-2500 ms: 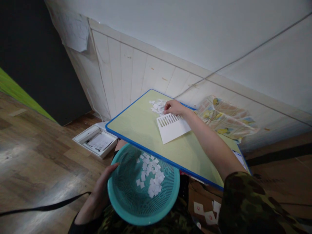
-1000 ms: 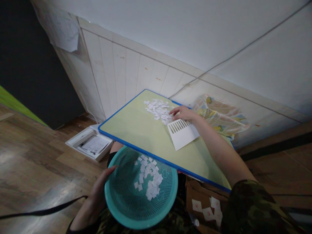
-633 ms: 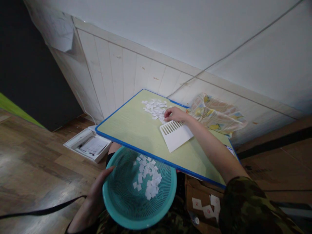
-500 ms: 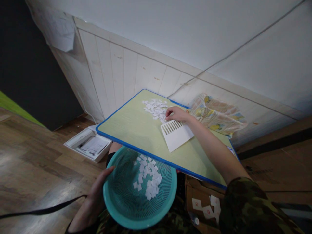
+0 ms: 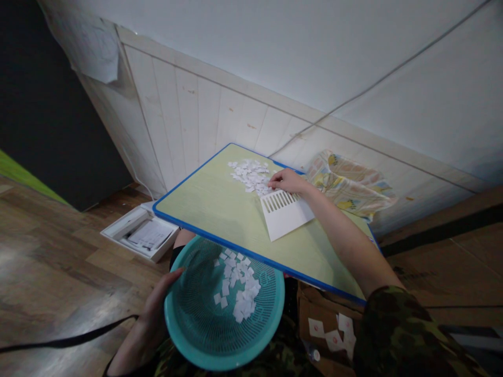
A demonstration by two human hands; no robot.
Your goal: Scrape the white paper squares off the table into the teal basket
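Note:
My left hand [image 5: 162, 293] grips the rim of a turquoise plastic colander [image 5: 188, 335] on my lap, its thumb over the edge. Small white paper squares [image 5: 244, 298] lie inside the colander. On the yellow-green table [image 5: 204, 193], my right hand [image 5: 287, 181] is closed, fingertips pinched together at the edge of a pile of small white paper pieces [image 5: 251, 173]. What the pinch holds is too small to make out. Just below that hand lies a white card [image 5: 288, 217] with a row of slots along its far edge.
A patterned cloth [image 5: 349, 183] sits at the table's back right against the wall. Left of the table, an open white box [image 5: 145, 233] stands on the wooden floor. Below right is a cardboard box [image 5: 308, 303] with several printed cards [image 5: 334, 340]. A cable [image 5: 353, 98] runs along the wall.
My right hand has shifted slightly at the pile's edge. The slotted card's near edge has moved slightly up and left. My left hand still grips the colander.

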